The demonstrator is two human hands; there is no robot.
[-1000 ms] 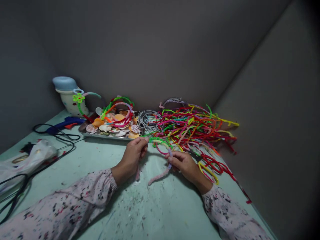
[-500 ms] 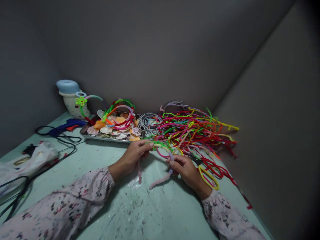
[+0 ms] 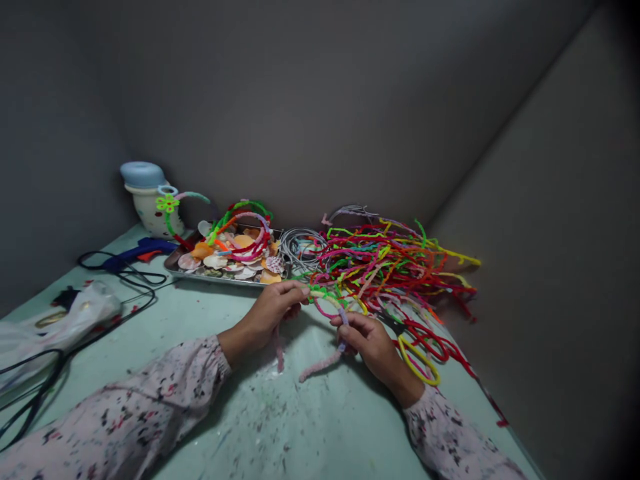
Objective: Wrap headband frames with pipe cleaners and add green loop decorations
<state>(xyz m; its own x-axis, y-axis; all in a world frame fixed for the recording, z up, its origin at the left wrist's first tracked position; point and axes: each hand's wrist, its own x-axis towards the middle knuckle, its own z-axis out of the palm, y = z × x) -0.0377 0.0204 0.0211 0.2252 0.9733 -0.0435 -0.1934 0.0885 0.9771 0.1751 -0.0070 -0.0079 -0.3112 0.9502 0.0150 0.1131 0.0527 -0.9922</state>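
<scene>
A curved band wrapped in fuzzy pipe cleaner [image 3: 343, 316], green, pale yellow, lilac and pink along its length, is held up over the table. My left hand [image 3: 273, 310] pinches its green upper part on the left. Lower on the right, my right hand [image 3: 367, 339] grips the lilac stretch between thumb and fingers. One fuzzy pink end points down to the left below my right hand; another pink piece hangs beneath my left hand. Just behind lies a pile of colourful pipe cleaners [image 3: 395, 257].
A metal tray [image 3: 225, 280] of shells with wrapped hoops stands behind my left hand. Grey wire coils [image 3: 303, 247] lie beside it. Yellow-handled scissors [image 3: 419, 360] rest at right. At left are a blue glue gun [image 3: 135, 252], black cables, a plastic bag [image 3: 95, 310] and a blue-lidded cup [image 3: 150, 200].
The whole view has shifted slightly, so the tray and cup appear a little further right. Both hands keep nearly the same hold on the band.
</scene>
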